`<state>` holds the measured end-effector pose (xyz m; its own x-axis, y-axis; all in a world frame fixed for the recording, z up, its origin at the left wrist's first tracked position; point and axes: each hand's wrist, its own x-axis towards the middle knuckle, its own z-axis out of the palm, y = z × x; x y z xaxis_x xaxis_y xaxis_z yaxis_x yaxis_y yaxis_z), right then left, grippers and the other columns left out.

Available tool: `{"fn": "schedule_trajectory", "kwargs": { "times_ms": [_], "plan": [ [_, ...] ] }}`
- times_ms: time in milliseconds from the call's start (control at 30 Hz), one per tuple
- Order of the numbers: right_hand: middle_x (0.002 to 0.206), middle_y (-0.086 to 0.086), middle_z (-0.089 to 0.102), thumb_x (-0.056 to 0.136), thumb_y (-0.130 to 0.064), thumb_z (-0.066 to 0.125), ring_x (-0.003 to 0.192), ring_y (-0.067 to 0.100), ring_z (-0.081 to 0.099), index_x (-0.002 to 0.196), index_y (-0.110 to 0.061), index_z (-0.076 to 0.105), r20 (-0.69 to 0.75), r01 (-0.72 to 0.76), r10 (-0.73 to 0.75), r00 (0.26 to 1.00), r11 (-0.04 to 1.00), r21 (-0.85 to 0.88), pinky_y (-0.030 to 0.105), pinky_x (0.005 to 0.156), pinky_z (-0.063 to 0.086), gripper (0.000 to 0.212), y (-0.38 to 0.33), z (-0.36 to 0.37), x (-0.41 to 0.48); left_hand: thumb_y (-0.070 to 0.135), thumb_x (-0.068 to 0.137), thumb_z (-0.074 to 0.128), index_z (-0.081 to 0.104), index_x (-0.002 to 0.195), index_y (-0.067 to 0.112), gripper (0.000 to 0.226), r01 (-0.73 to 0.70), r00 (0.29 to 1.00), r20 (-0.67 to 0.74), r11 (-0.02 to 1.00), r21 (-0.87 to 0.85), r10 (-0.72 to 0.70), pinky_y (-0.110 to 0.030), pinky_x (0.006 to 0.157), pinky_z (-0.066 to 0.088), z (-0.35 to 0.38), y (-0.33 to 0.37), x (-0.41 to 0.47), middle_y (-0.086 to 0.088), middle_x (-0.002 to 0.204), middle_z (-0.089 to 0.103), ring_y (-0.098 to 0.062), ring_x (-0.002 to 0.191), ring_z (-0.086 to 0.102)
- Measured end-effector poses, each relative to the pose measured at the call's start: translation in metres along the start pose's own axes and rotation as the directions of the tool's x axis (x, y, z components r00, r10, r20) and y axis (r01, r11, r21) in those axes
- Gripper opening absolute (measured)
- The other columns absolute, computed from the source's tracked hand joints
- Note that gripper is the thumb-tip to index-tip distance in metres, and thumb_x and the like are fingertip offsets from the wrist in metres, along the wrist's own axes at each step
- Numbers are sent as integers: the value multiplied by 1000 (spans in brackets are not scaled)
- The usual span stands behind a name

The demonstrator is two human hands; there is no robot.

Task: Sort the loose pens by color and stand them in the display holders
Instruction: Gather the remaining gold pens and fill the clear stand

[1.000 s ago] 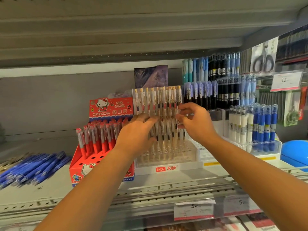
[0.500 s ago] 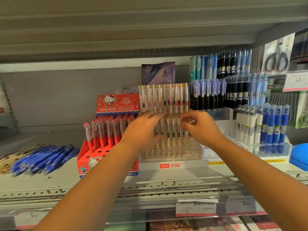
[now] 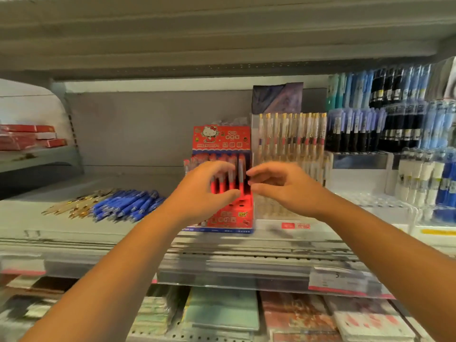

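Presently both hands are hovering before the red display holder (image 3: 223, 183); left hand (image 3: 207, 191) and right hand (image 3: 283, 187) are curling apart, gripping nothing visible; loose blue pens (image 3: 125, 206) are lying on the shelf (image 3: 37, 218), apparently light, stiff, slippery; mid-barrel pinching is looking advisable.

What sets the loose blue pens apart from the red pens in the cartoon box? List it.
The blue pens lie flat in a loose pile on the shelf; the red pens stand upright in the red box. The blue pile sits clear of the hands; the red ones are partly hidden behind the left hand. Both share one shelf.
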<state>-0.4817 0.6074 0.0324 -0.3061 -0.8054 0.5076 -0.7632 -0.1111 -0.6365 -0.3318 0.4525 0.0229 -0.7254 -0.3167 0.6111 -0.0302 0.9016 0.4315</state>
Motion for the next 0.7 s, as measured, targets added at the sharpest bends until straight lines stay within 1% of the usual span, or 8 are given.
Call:
{"fn": "schedule_trajectory", "kwargs": {
  "times_ms": [133, 233, 300, 367, 400, 533, 600, 700],
  "plan": [
    [104, -7, 71, 89, -24, 70, 96, 7, 68, 112, -28, 67, 58, -53, 52, 997, 998, 15, 28, 87, 56, 24, -34, 55, 18, 32, 84, 76, 61, 122, 25, 41, 159, 987, 14, 987, -19, -158, -23, 92, 46, -49, -44, -37, 10, 119, 63, -6, 106, 59],
    [99, 1, 72, 91, -18, 68, 86, 12, 68, 114, -18, 67, 69, -102, 99, 993, 994, 47, 26, 76, 56, 23, -59, 100, 35, 34, 85, 75, 61, 123, 26, 41, 227, 974, 21, 974, 24, -227, -14, 80, 42, -89, -79, -59, 12, 115, 62, -5, 101, 59],
    [95, 0, 70, 91, -15, 67, 78, 4, 65, 115, -12, 66, 60, -124, 121, 991, 990, 63, 17, 69, 54, 24, -74, 131, 48, 33, 85, 74, 61, 123, 24, 41, 255, 966, 32, 966, 52, -256, -14, 78, 40, -115, -102, -72, 11, 114, 62, -6, 101, 58],
    [94, -2, 67, 91, -14, 67, 64, -10, 60, 115, -9, 64, 49, -139, 137, 989, 989, 52, 7, 56, 46, 24, -86, 159, 62, 32, 85, 74, 61, 122, 23, 40, 271, 960, 38, 957, 100, -276, -20, 82, 41, -140, -125, -83, 9, 113, 63, -8, 100, 58],
    [94, -2, 66, 91, -14, 67, 62, -11, 59, 114, -9, 64, 42, -145, 143, 989, 988, 45, 6, 53, 42, 23, -92, 173, 69, 32, 85, 73, 62, 122, 23, 40, 279, 957, 42, 952, 124, -286, -21, 82, 40, -151, -136, -88, 9, 112, 63, -9, 99, 57],
    [102, 6, 67, 91, -16, 68, 85, 10, 60, 116, -6, 65, 31, -184, 184, 982, 983, -2, 15, 67, 44, 27, -109, 221, 96, 33, 85, 72, 63, 120, 23, 37, 344, 935, 26, 925, 161, -353, -25, 85, 44, -194, -180, -100, 5, 114, 64, -13, 100, 58],
    [106, 10, 69, 90, -17, 69, 87, 14, 60, 116, -5, 65, 45, -191, 193, 980, 980, -50, 24, 75, 48, 29, -116, 241, 112, 36, 86, 72, 62, 120, 22, 39, 386, 917, 40, 908, 162, -397, -30, 89, 48, -211, -200, -102, 2, 115, 64, -17, 103, 59],
    [110, 10, 69, 89, -21, 70, 95, 18, 63, 114, -5, 67, 61, -190, 198, 978, 975, -117, 31, 88, 48, 30, -125, 264, 140, 43, 85, 72, 59, 124, 21, 46, 424, 891, 82, 884, 199, -446, -30, 82, 46, -229, -230, -99, 3, 113, 60, -17, 101, 56]
  ]
}}
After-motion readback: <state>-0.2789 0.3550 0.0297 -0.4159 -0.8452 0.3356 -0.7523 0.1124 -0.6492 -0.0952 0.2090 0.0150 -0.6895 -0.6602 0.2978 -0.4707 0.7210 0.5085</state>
